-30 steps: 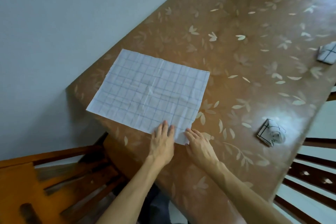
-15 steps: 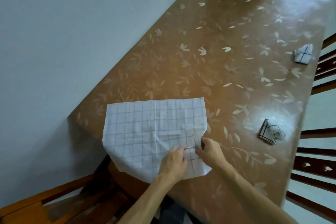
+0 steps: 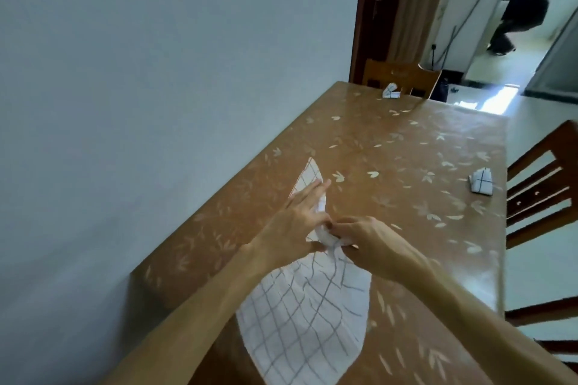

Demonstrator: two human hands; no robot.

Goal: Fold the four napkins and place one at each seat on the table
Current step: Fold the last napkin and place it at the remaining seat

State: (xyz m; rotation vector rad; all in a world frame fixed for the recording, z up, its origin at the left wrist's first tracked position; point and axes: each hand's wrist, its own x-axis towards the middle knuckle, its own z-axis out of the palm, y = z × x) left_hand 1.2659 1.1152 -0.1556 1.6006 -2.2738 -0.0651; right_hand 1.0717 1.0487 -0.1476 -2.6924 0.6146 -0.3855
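A white napkin with a dark grid is lifted off the brown leaf-patterned table, hanging in a curve below my hands. My left hand and my right hand both pinch its bunched edge close together, and a far part of the cloth sticks up past my left fingers. A folded napkin lies near the right edge by a chair. Another folded napkin sits at the far end of the table.
A grey wall runs along the table's left side. A wooden chair stands at the right, another chair at the far end. Beyond it a doorway opens, where a person in dark clothes bends over.
The napkin lay flat on the table, then both hands gripped its near edge and lifted it. My view has tilted up toward the far end and the doorway.
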